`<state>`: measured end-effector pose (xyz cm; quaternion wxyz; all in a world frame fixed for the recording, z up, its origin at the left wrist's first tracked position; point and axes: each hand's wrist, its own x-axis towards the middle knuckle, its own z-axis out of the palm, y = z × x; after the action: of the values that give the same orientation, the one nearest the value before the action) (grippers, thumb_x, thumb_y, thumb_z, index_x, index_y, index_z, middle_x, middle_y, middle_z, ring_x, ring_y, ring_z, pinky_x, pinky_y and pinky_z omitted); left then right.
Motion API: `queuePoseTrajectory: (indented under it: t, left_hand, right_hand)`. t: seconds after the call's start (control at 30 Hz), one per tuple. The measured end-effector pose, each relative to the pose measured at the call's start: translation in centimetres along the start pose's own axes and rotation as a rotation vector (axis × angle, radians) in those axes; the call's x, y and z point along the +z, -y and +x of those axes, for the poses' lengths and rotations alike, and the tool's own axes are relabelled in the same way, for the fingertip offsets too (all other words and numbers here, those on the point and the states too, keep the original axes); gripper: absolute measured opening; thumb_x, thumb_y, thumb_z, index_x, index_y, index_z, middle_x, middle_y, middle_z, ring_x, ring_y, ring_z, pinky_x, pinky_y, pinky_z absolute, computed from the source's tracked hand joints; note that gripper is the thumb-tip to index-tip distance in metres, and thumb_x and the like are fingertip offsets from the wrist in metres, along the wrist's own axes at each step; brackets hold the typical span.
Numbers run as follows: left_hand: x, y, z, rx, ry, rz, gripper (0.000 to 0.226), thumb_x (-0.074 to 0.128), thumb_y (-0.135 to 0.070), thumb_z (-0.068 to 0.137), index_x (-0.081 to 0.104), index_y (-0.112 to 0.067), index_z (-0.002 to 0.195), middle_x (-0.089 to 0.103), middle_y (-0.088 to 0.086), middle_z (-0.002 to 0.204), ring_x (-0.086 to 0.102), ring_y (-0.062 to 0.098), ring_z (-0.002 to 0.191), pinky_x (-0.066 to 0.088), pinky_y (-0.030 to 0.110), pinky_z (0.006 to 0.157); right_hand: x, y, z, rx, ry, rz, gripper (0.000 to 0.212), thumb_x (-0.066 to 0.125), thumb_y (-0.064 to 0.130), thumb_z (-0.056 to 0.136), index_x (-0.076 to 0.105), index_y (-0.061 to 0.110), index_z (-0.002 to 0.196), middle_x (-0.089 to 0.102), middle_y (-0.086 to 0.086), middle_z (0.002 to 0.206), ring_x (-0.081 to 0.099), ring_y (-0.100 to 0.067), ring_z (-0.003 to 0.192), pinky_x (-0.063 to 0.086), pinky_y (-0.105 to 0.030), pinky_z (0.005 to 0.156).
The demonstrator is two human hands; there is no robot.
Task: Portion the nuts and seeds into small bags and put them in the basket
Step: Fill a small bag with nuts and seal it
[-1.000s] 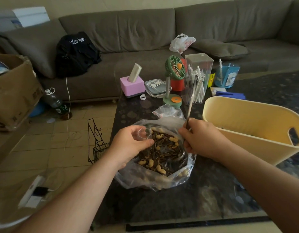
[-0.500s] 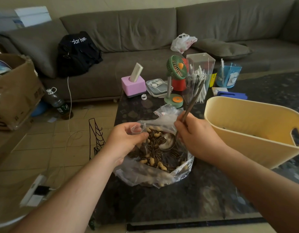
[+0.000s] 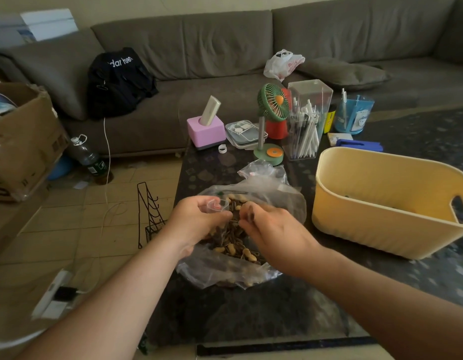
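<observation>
A large clear bag (image 3: 233, 278) of peanuts and striped sunflower seeds (image 3: 231, 244) lies open on the dark table. My left hand (image 3: 196, 222) pinches a small clear bag (image 3: 215, 205) open over it. My right hand (image 3: 274, 229) curls over the nuts right beside the small bag's mouth. It grips a spoon, of which only the dark handle end (image 3: 250, 213) shows between the fingers. The yellow basket (image 3: 381, 229) stands to the right, a short way from the big bag. More small clear bags (image 3: 261, 170) lie just behind the big bag.
At the table's far end stand a green fan (image 3: 273, 105), a clear pen holder (image 3: 307, 126), a pink box (image 3: 205, 129) and a blue cup (image 3: 354, 115). A black wire rack (image 3: 149, 216) stands on the floor at the table's left edge. A cardboard box (image 3: 19, 136) sits far left.
The spoon handle stood upright in my right hand; now it has tipped down and is nearly hidden. My right hand has moved left, close against the small bag in my left hand.
</observation>
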<state>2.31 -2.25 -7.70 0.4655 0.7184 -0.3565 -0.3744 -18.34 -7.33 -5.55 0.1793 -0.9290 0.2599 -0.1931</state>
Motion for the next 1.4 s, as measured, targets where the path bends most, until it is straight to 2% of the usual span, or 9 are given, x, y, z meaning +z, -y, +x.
queuePoseTrajectory:
  t: [0.1, 0.2, 0.4, 0.5, 0.73, 0.9, 1.03, 1.17, 1.4]
  left_hand:
    - [0.4, 0.0, 0.1, -0.029, 0.015, -0.048, 0.041, 0.095, -0.020, 0.079, 0.077, -0.029, 0.115, 0.082, -0.004, 0.108, 0.076, 0.022, 0.108, 0.059, 0.053, 0.101]
    - [0.4, 0.0, 0.0, -0.036, 0.034, -0.068, 0.044, 0.094, -0.015, 0.079, 0.078, -0.026, 0.119, 0.082, -0.002, 0.107, 0.076, 0.032, 0.108, 0.059, 0.061, 0.100]
    - [-0.7, -0.2, -0.5, 0.148, -0.012, 0.118, 0.042, 0.095, -0.020, 0.078, 0.073, -0.041, 0.108, 0.078, -0.014, 0.107, 0.072, 0.005, 0.106, 0.056, 0.030, 0.095]
    - [-0.5, 0.0, -0.8, 0.184, -0.009, 0.255, 0.042, 0.096, -0.030, 0.077, 0.071, -0.048, 0.105, 0.076, -0.023, 0.104, 0.070, -0.002, 0.101, 0.057, 0.030, 0.095]
    - [0.8, -0.6, -1.6, 0.184, -0.008, 0.389, 0.063, 0.093, -0.039, 0.078, 0.067, -0.039, 0.135, 0.071, -0.024, 0.115, 0.068, -0.001, 0.103, 0.058, 0.032, 0.095]
    - [1.1, -0.7, -1.6, 0.160, 0.015, 0.362, 0.056, 0.091, -0.037, 0.081, 0.066, -0.041, 0.131, 0.071, -0.024, 0.115, 0.066, 0.001, 0.107, 0.057, 0.034, 0.097]
    - [1.1, -0.9, -1.6, 0.149, 0.005, 0.323, 0.040, 0.090, -0.036, 0.081, 0.073, -0.040, 0.117, 0.075, -0.021, 0.105, 0.067, 0.001, 0.103, 0.051, 0.026, 0.085]
    - [0.8, -0.9, -1.5, 0.119, 0.014, 0.219, 0.031, 0.090, -0.027, 0.082, 0.077, -0.035, 0.109, 0.079, -0.019, 0.098, 0.071, 0.001, 0.099, 0.056, 0.031, 0.093]
    - [0.5, -0.9, -1.2, 0.097, 0.033, 0.120, 0.031, 0.090, -0.019, 0.083, 0.079, -0.033, 0.109, 0.080, -0.015, 0.104, 0.072, 0.008, 0.108, 0.055, 0.046, 0.106]
  right_hand:
    - [-0.2, -0.7, 0.2, 0.211, -0.022, 0.158, 0.011, 0.045, 0.030, 0.110, 0.054, 0.027, 0.105, 0.063, 0.010, 0.086, 0.063, -0.006, 0.076, 0.049, -0.021, 0.067]
    - [-0.7, -1.4, 0.3, 0.374, -0.082, 0.285, 0.015, 0.046, 0.032, 0.110, 0.056, 0.029, 0.100, 0.070, 0.004, 0.087, 0.068, -0.007, 0.079, 0.059, -0.033, 0.075]
    - [-2.9, -1.6, 0.3, 0.358, -0.163, 0.231, 0.018, 0.045, 0.032, 0.110, 0.053, 0.029, 0.094, 0.069, 0.003, 0.080, 0.066, -0.011, 0.072, 0.058, -0.042, 0.073]
    - [-4.2, -1.2, 0.6, 0.372, -0.211, 0.241, 0.018, 0.045, 0.034, 0.109, 0.055, 0.028, 0.095, 0.070, 0.004, 0.080, 0.067, -0.011, 0.072, 0.059, -0.043, 0.074]
    - [-6.6, 0.1, 0.8, 0.193, -0.321, 0.151, 0.014, 0.046, 0.029, 0.110, 0.054, 0.023, 0.101, 0.067, 0.005, 0.082, 0.068, -0.013, 0.077, 0.056, -0.041, 0.074]
    - [-5.2, 0.6, 0.8, -0.038, -0.345, 0.039, 0.010, 0.048, 0.023, 0.107, 0.054, 0.019, 0.101, 0.053, 0.012, 0.076, 0.054, -0.012, 0.067, 0.044, -0.034, 0.062]
    - [-3.4, 0.4, 0.6, -0.151, -0.359, -0.031, 0.017, 0.045, 0.026, 0.107, 0.056, 0.013, 0.108, 0.058, -0.001, 0.084, 0.054, -0.024, 0.065, 0.046, -0.040, 0.054]
    - [-2.8, 0.0, 0.5, -0.181, -0.335, -0.002, 0.008, 0.049, 0.025, 0.109, 0.051, 0.022, 0.116, 0.062, -0.001, 0.096, 0.054, -0.022, 0.075, 0.052, -0.044, 0.061]
    - [-2.5, -1.0, 0.4, -0.214, -0.335, 0.006, 0.029, 0.049, 0.025, 0.111, 0.060, 0.019, 0.137, 0.068, 0.001, 0.115, 0.067, -0.020, 0.097, 0.056, -0.039, 0.075]
